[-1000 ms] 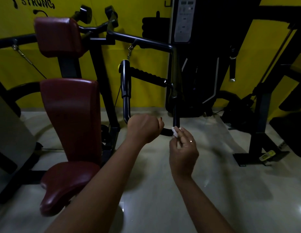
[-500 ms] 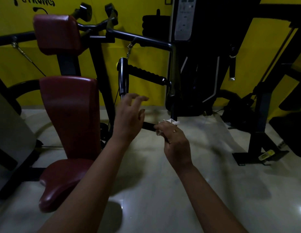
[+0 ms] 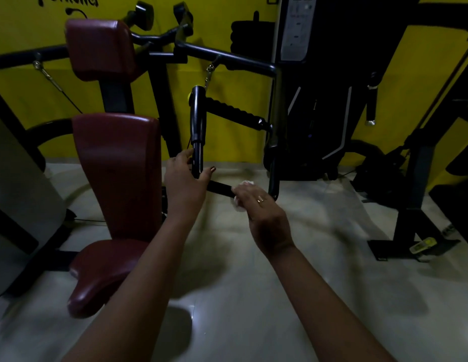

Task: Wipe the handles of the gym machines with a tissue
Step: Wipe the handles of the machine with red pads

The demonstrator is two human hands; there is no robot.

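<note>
Yellow wall [image 3: 23, 30] backs a maroon seat [image 3: 117, 165]. Right of the seat, the left hand [image 3: 184, 186] grips the upright of the glossy black handle [image 3: 219, 188]. The right hand [image 3: 264, 215] clasps a crumpled white tissue [image 3: 244, 183] around its lower bar.

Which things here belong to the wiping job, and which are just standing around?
In the job: tissue, held in the right hand against the black handle; left hand gripping that handle.
Just there: red seat, headrest pad, grey panel, yellow wall.

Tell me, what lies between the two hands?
Head view: only a short bare stretch of the black bar, between the left hand and the right hand holding the tissue.
</note>
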